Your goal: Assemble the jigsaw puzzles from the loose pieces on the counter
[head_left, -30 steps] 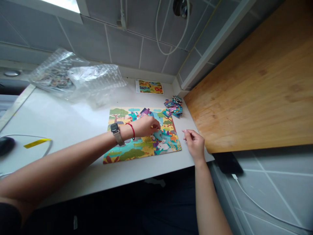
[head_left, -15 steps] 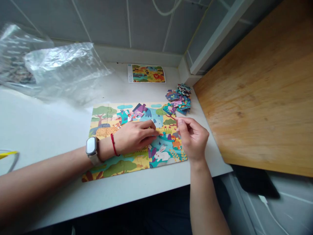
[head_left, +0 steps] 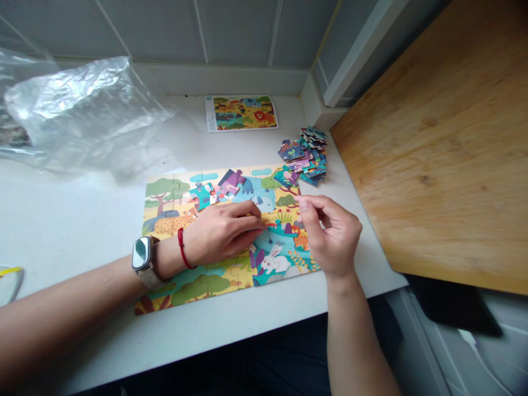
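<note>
An assembled animal jigsaw puzzle (head_left: 198,283) lies on the white table, with my left hand (head_left: 226,228) resting across its middle. The fingers of that hand are curled together, their tips at the edge of a teal puzzle section with a white rabbit (head_left: 275,261); whatever they grip is hidden. At the puzzle's right edge, my right hand (head_left: 332,234) is closed, thumb against bent index finger, and anything in that pinch cannot be made out. Loose teal puzzle pieces (head_left: 202,195) and a purple puzzle piece (head_left: 231,180) lie on top of the puzzle's upper part.
A pile of puzzle pieces (head_left: 305,157) sits beyond my right hand. Behind the puzzle lies a picture card (head_left: 243,114). A clear plastic bag (head_left: 86,110) occupies the back left. On the right stands a wooden panel (head_left: 445,154), with a dark device (head_left: 454,305) and cable below.
The view has shifted slightly, so the card and bag appear higher and further left. Both hands keep nearly the same pose over the puzzle.
</note>
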A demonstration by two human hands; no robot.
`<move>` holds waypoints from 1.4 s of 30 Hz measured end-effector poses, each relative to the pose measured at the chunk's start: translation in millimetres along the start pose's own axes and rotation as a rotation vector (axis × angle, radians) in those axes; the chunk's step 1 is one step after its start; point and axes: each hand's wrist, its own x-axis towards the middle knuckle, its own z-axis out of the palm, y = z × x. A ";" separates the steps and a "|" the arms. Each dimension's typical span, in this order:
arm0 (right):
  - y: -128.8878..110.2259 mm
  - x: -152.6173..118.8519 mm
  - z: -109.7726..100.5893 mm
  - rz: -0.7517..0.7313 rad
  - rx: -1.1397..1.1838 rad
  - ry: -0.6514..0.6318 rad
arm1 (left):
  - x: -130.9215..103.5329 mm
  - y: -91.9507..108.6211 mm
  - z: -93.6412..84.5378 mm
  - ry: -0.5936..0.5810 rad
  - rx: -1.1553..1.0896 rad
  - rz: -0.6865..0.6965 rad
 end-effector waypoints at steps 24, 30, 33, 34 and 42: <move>10.9 -2.6 -0.4 0.038 0.146 0.194 | 6.1 2.7 -57.2 -0.200 0.334 -0.230; 9.2 -1.7 -1.4 0.030 0.141 0.179 | -0.9 -8.7 -95.3 -0.416 0.627 -0.593; 7.6 -1.3 -1.8 0.020 0.123 0.156 | -0.7 -11.6 -93.3 -0.443 0.595 -0.628; 7.3 -1.2 -1.9 0.018 0.116 0.149 | -0.1 -12.8 -91.7 -0.433 0.571 -0.623; 9.3 -0.7 -1.2 0.006 0.110 0.119 | 0.6 -27.3 -91.5 -0.428 0.378 -0.560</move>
